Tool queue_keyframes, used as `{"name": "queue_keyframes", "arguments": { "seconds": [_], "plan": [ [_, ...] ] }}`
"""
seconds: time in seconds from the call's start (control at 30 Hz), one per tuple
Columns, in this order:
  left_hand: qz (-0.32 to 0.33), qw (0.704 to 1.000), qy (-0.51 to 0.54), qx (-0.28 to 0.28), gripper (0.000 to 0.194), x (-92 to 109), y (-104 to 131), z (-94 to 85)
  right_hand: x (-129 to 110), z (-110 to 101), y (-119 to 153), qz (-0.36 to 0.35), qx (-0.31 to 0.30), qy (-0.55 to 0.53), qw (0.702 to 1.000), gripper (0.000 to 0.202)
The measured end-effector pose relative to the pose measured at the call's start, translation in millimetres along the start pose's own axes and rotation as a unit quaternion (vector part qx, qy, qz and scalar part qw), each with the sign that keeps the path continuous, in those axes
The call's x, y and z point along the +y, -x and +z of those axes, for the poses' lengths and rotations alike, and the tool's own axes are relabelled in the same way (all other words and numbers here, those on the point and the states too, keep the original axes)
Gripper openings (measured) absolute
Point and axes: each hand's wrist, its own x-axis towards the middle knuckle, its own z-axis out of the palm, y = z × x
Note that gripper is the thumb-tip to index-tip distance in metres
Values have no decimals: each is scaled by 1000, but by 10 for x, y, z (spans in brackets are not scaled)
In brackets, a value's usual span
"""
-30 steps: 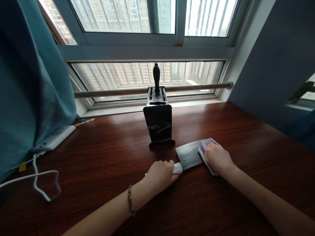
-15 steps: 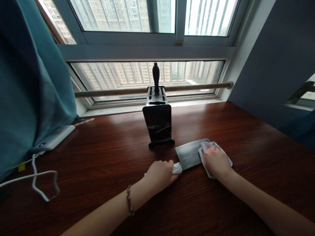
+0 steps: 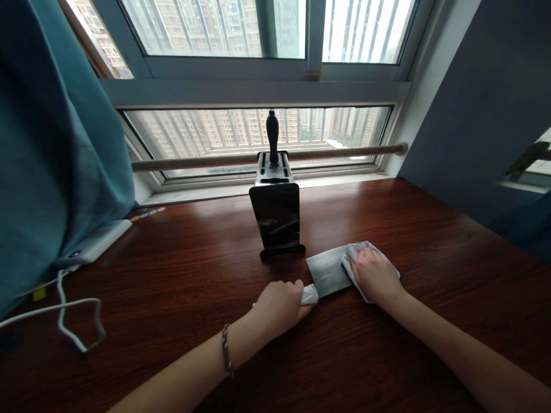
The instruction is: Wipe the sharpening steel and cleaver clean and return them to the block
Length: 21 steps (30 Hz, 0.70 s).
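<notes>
dark wood table [image 3: 172, 275] under windows [image 3: 258, 132] (daylit)

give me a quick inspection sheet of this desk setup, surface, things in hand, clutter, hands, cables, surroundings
surface: dark wooden table, glossy, under a window.
job's things: cleaver lying flat on the table; pale cloth pressed on its blade.
clutter: black knife block behind the cleaver, one dark handle standing in it; white flat device at the left edge.
grippers: left hand closed round the cleaver's handle; right hand flat on the cloth.
cables: white cable looped on the table at left.
surroundings: teal curtain at left, window with a rail, grey wall at right.
</notes>
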Motion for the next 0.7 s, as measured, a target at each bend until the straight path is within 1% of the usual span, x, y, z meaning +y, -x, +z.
{"name": "queue_keyframes", "arguments": {
  "seconds": [0.13, 0.27, 0.43, 0.53, 0.63, 0.7],
  "plan": [
    [-4, 1000, 1, -3, 37, 8, 9, -27, -2, 5, -6, -8, 16, 0, 1000, 42],
    [-5, 1000, 6, -3, 38, 3, 16, -27, 3, 12, -14, -33, 26, -6, 999, 42],
    [-6, 1000, 5, 1, 37, -6, 4, 4, -34, 63, -8, -81, 49, -72, 993, 41],
    [-7, 1000, 4, 4, 38, -13, -5, 17, -98, 71, 19, -130, 67, -119, 982, 42],
    [-6, 1000, 2, 6, 38, -16, -7, 27, -179, 37, 64, -211, 83, -176, 958, 41],
    [-9, 1000, 1, 7, 38, -16, -4, 32, -230, 6, 93, -245, 88, -198, 945, 41]
  ]
}}
